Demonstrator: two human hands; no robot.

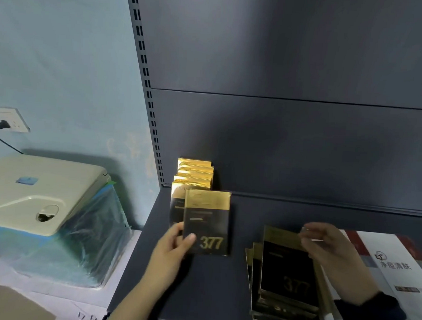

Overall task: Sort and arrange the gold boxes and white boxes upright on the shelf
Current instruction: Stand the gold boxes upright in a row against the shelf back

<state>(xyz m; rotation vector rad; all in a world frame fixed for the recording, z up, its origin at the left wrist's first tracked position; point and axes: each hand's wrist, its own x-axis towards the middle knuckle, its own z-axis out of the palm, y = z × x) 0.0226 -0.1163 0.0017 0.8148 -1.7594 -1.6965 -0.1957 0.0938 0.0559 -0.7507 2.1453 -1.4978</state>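
Right hand point(328, 251) fingers pinch the flat stack's top gold box point(287, 266); left hand point(172, 244), at 9 o'clock, clamps an upright box point(207, 221) to extend the row point(194, 176).

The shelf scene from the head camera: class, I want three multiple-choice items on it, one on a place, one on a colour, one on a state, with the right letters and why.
1. Where does the upright row of gold boxes stand on the shelf?
A. back left corner
B. front right edge
C. centre front

2. What colour are the numerals on the held box?
A. red
B. gold
C. white

3. How does the stack of gold boxes under the right hand lie?
A. upright in a row
B. flat, piled
C. hanging from the back panel

Answers: 1 A, the row stands against the back panel by the slotted post. 2 B, "377" shows in gold on the dark face, held by the left hand. 3 B, the boxes lie face up on one another, the right hand lifting the top one's edge.
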